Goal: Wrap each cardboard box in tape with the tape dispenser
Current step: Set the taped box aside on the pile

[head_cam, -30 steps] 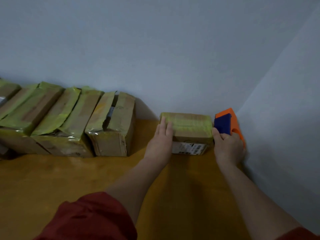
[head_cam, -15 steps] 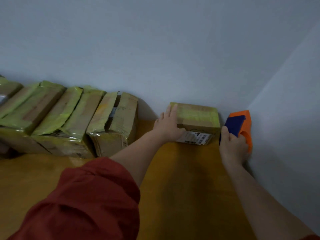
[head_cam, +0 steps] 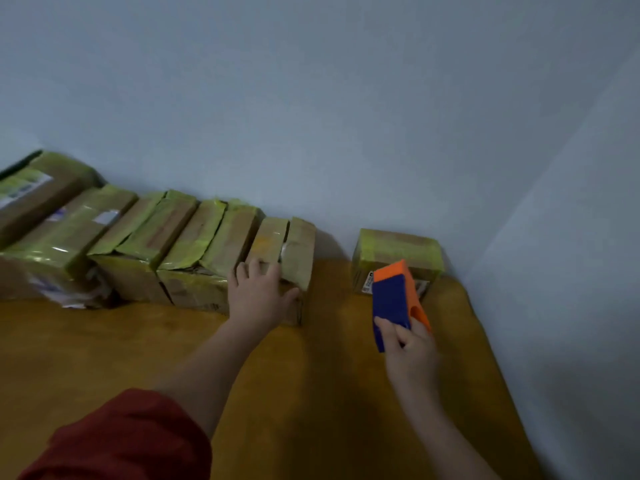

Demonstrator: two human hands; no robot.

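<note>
Cardboard boxes [head_cam: 194,244] stood in a row along the foot of the pale wall [head_cam: 311,98] in the head view, packed side against side on the orange-brown surface [head_cam: 173,358]. All of them showed bands of yellow-green tape across their tops, some wrinkled and lifting at the seams. One small box [head_cam: 398,249] sat apart from the row, near the corner where two walls met. It had tape over its top and a printed label on its front face, partly hidden by the dispenser.

The left hand [head_cam: 259,292] lay on the end box [head_cam: 298,247] of the row, the one nearest the gap. Its fingers were spread and fairly straight over the front top edge, with the thumb splayed along the front face, so it rested there rather than closing round anything. That placing looked meant to steady the box or draw it out. Its top flaps stood slightly parted with a dark slit between them, so it probably needed more tape.

The right hand [head_cam: 410,344] held the tape dispenser [head_cam: 393,299] in the air in front of the small box. Its fingers curled round the lower end, with the blue face toward the camera and the orange body behind. Held clear of the surface, it seemed kept ready for whichever box came forward. Whether any tape trailed from it could not be told. A red sleeve [head_cam: 121,441] covered the left upper arm.
</note>
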